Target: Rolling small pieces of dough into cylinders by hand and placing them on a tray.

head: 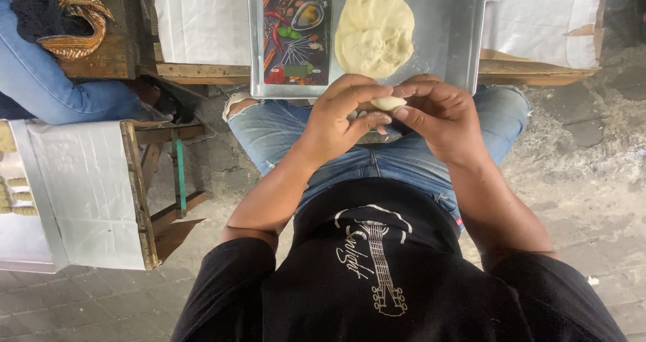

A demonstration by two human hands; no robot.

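Together, your left hand (340, 117) and right hand (441, 117) pinched a small pale dough piece (389, 103) between pressed fingers, held over your lap just below the shiny metal tray (457, 39); light, even pressure would have suited shaping it.

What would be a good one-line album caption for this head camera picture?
Both hands, left hand and right hand, pinch a small dough piece above a metal tray holding a large dough lump.
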